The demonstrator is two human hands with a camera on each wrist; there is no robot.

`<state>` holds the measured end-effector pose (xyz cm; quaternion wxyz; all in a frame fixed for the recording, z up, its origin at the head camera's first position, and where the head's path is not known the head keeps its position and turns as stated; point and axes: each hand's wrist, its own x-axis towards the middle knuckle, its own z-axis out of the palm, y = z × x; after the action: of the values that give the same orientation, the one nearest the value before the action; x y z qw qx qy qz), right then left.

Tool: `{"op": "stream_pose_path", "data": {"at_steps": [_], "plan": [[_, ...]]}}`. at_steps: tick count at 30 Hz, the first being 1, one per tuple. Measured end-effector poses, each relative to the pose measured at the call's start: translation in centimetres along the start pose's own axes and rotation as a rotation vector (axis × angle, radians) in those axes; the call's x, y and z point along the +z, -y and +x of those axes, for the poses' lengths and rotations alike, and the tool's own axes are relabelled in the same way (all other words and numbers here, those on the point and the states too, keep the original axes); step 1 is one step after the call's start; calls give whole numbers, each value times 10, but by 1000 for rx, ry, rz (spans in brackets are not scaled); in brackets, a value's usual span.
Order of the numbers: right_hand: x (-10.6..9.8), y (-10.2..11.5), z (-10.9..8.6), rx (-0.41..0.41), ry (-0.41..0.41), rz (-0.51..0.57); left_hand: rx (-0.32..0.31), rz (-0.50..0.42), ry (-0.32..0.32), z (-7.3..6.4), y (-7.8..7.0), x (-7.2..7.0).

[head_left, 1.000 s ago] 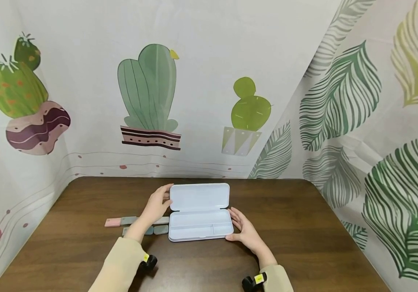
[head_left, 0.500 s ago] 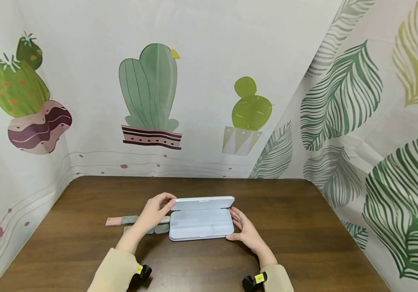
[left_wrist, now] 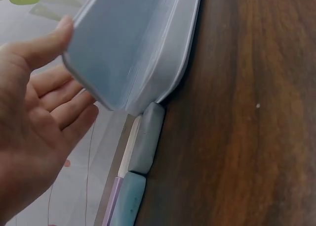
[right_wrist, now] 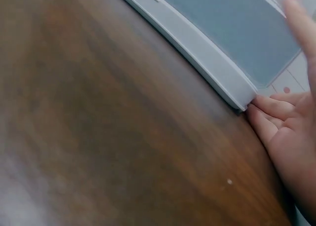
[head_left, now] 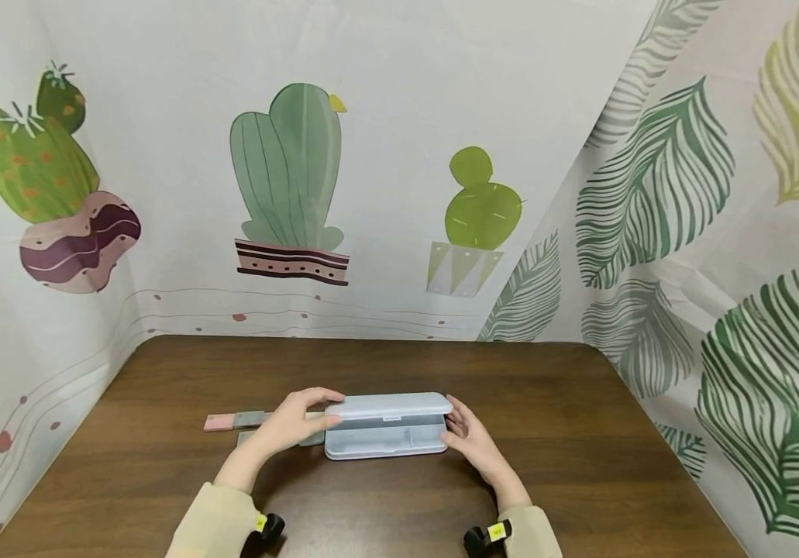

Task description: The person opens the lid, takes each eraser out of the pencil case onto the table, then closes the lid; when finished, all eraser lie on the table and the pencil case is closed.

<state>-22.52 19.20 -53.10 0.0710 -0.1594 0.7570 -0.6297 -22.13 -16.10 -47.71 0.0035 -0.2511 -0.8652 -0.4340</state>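
Observation:
A pale blue pencil case (head_left: 374, 444) lies on the table with its lid (head_left: 392, 404) partly lowered over the divided base. My left hand (head_left: 291, 421) pinches the lid's left end, thumb at its near edge and fingers behind, as the left wrist view shows. At the opposite end, my right hand (head_left: 474, 446) touches the base; in the right wrist view its fingertips (right_wrist: 264, 110) meet the corner while the thumb is raised beside the lid. Small pastel pieces stretch leftward from the case, including a pink one (head_left: 219, 422), a grey one (left_wrist: 147, 139) and a teal one (left_wrist: 129, 199).
The brown wooden table (head_left: 580, 449) reaches back to a hanging white cloth (head_left: 399, 116) printed with cacti and leaves. Each wrist wears a black camera with a yellow label. My left forearm and hand partly cover the row of pastel pieces.
The lid has swung from wide open down toward the base, with my left hand moving along with it, nearer and lower. My right hand stays at the right end, its thumb slightly raised.

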Motion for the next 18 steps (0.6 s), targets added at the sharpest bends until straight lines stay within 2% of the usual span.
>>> {"op": "stream_pose_path", "data": {"at_steps": [4, 8, 18], "plan": [[2, 1, 0, 11, -71, -4, 26, 17, 79, 0, 2, 0], [5, 3, 1, 48, -120, 9, 20, 56, 121, 0, 4, 3], [5, 2, 2, 37, -80, 22, -21, 116, 171, -1, 3, 12]]}}
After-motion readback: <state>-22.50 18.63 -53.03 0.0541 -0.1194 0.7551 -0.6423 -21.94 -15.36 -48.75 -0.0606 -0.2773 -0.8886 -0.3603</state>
